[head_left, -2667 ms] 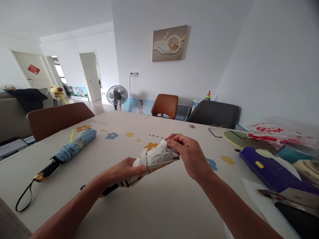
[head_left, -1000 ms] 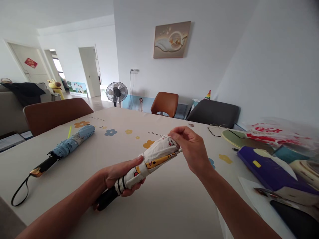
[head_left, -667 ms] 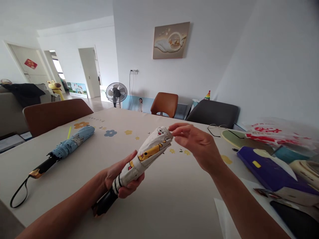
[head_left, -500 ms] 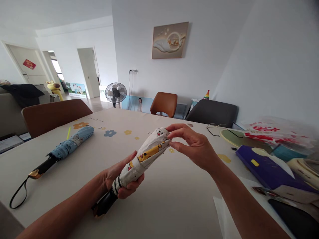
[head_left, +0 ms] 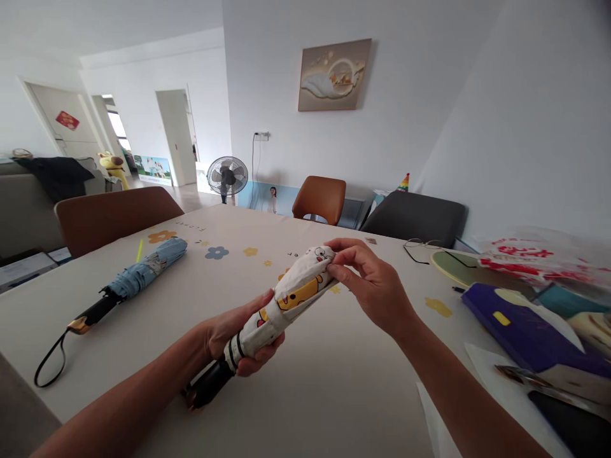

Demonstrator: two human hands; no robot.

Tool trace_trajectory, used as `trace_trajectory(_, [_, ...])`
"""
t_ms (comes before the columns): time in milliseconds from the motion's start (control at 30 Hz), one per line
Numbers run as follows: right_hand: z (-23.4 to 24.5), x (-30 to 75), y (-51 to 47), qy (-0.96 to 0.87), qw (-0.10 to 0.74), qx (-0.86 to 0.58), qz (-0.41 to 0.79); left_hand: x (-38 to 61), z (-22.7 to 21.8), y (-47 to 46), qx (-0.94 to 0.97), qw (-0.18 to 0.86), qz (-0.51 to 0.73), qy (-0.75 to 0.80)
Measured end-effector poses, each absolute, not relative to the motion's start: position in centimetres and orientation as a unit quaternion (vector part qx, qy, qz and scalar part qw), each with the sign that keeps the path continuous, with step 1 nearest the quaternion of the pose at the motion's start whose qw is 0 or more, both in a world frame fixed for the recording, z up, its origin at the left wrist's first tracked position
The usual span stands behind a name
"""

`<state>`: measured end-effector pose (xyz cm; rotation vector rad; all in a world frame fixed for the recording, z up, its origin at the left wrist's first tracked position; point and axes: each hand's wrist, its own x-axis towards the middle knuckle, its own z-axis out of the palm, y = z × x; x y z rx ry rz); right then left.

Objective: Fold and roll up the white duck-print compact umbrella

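Observation:
A folded white umbrella with yellow cartoon prints and a black handle slants up to the right above the table. My left hand is wrapped round its lower part, just above the handle. At the upper end, my right hand pinches the white fabric between thumb and fingers. To the left lies a folded blue umbrella with a black and gold handle and a wrist strap; neither hand touches it.
The pale table carries flower prints. On its right are eyeglasses, a purple box, a red and white plastic bag and a black phone-like slab. Chairs and a fan stand beyond.
The view has shifted slightly left, so everything sits further right. My right thumb and fingers have closed on the fabric at the umbrella's upper end. My left hand keeps its hold.

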<state>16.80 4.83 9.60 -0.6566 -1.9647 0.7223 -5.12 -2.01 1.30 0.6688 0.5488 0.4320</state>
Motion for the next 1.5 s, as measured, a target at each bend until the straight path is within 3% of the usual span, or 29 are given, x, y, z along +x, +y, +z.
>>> trace_trajectory(67, [9.2,16.4,4.8,-0.774,0.496,-0.273,0.283,-4.8,2.0,-2.3,0.358,0.843,0.252,0.313])
trace_trajectory(167, [8.8,16.0,4.6,-0.729,0.532,-0.281,0.328,-4.1,3.0,-2.8,0.458,0.69,0.381,0.411])
trace_trajectory(300, [9.1,15.9,3.8,-0.695,0.44,-0.261,0.505,-4.1,3.9,-3.4,0.537,0.45,0.478,0.53])
trace_trajectory(400, [9.7,15.6,2.7,-0.704,0.387,-0.217,0.554,-4.8,4.1,-3.5,0.602,0.233,0.452,0.616])
trace_trajectory(533, [9.9,14.9,1.5,-0.679,0.384,-0.187,0.597,-5.5,3.4,-3.2,0.639,-0.038,0.364,0.677])
trace_trajectory(767, [8.7,14.0,1.3,-0.627,0.446,-0.299,0.565,-5.8,1.3,-2.4,0.647,-0.173,0.298,0.68])
trace_trajectory(1000, [8.3,13.7,1.0,-0.655,0.48,-0.353,0.464,-6.7,1.2,-2.1,0.655,-0.18,0.291,0.674])
trace_trajectory(1200, [8.0,14.0,2.3,-0.671,0.469,-0.333,0.467,-6.0,2.2,-2.2,0.649,-0.129,0.273,0.698])
trace_trajectory(1300, [7.9,14.5,3.5,-0.687,0.477,-0.352,0.42,-5.2,2.9,-2.0,0.638,-0.018,0.266,0.722])
trace_trajectory(1400, [8.5,15.2,3.7,-0.747,0.519,-0.325,0.257,-4.9,3.3,-1.9,0.637,0.152,0.27,0.706])
trace_trajectory(1500, [9.4,15.8,2.7,-0.868,0.426,-0.239,0.091,-5.0,3.2,-2.0,0.64,0.264,0.27,0.669])
